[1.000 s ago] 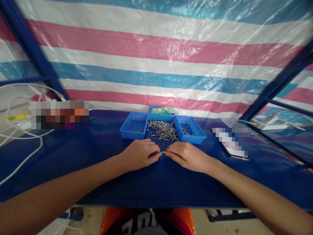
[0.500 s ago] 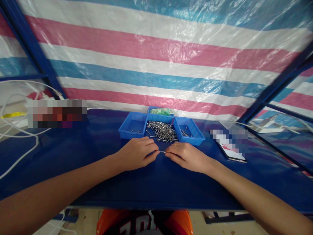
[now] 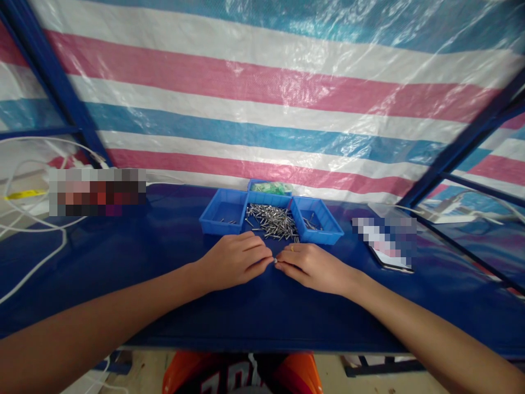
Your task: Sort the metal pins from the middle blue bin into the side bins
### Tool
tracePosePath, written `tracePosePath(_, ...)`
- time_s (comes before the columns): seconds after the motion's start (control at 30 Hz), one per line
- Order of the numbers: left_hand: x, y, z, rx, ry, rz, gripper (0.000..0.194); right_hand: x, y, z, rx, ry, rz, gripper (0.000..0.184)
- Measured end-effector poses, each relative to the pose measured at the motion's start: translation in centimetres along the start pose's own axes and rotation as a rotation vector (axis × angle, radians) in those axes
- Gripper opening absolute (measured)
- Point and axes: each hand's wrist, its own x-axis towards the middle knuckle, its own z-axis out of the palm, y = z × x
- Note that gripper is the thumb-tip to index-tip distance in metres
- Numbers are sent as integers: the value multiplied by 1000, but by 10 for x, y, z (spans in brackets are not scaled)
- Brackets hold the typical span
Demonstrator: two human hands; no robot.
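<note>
My left hand [image 3: 235,260] and my right hand [image 3: 309,264] meet over the table, their fingertips pinched almost together. Between them shows a small silver tip of a metal rivet [image 3: 275,261]; the fingers cover the rest. Just beyond the hands lies a loose pile of similar metal rivets [image 3: 273,221]. The pile sits between a left blue bin [image 3: 209,221] and a right blue bin [image 3: 328,235]. A few rivets lie in each of these bins.
Behind the pile, another blue bin [image 3: 250,186] holds a green and clear plastic bag [image 3: 270,187]. A phone [image 3: 396,265] lies on the blue table [image 3: 262,323] to the right. White cables [image 3: 61,246] and a blurred-out object [image 3: 98,191] are at the left.
My fingertips have come closer together, and the thin shank seen between them earlier is now covered. The bins and the pile stay put.
</note>
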Motion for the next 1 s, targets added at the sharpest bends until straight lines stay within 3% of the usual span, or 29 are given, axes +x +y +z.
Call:
tracePosePath(0.2,1,-3,-1,31,-23,-37,21,-1,-1,-3,-17,34,8,26)
tracePosePath(0.43,-1,-9,1,72,-206,-109,28,-3,3,-9,-8,160,92,22)
tracePosePath(0.57,-2,-8,3,27,-296,-180,25,-4,0,-10,34,218,33,20)
tracePosePath(0.77,-1,-5,5,-177,-387,-181,22,-6,-6,-11,111,180,-119,17)
tracePosePath(1.0,0,-5,5,-252,-383,-168,24,-6,-8,-13,124,154,-126,16)
